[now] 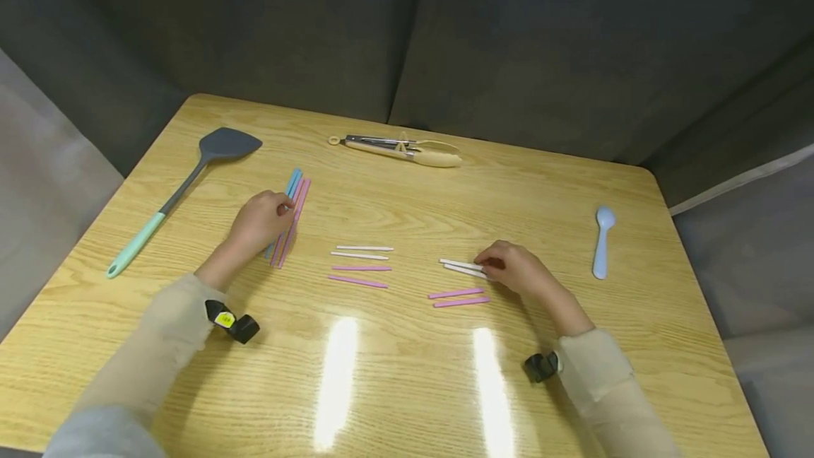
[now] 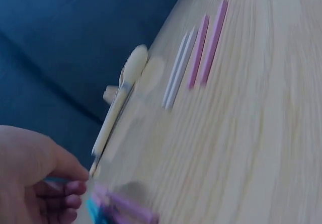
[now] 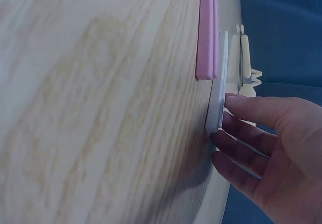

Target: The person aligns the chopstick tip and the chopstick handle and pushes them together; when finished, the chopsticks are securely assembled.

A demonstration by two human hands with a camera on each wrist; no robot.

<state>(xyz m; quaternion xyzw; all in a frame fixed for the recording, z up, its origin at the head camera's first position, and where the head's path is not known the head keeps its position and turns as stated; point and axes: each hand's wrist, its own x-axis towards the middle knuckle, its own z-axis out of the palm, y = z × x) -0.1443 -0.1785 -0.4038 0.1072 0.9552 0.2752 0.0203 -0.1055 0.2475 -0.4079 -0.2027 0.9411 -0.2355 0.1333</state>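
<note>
My left hand (image 1: pixel 257 221), fingers curled, is at a bundle of blue chopsticks (image 1: pixel 295 177) and pink chopsticks (image 1: pixel 304 193) on the left. In the left wrist view, blue shows between the thumb and fingers, so it appears to grip the blue ones; blur and the hand hide the exact contact. My right hand (image 1: pixel 511 267) pinches the near ends of two white chopsticks (image 1: pixel 459 266) between thumb and fingertips, low over the tabletop. Just in front of them lies a pink pair (image 1: pixel 456 294). Between the hands, white chopsticks (image 1: pixel 361 255) and pink chopsticks (image 1: pixel 361 268) lie roughly parallel.
At the back edge lie cream-handled tongs (image 1: pixel 400 150). A dark turner (image 1: pixel 222 145) with a mint handle rests at far left, and a light blue spoon (image 1: pixel 601 242) at right. Dark curtains (image 1: pixel 407 34) stand behind the wooden table (image 1: pixel 407 401).
</note>
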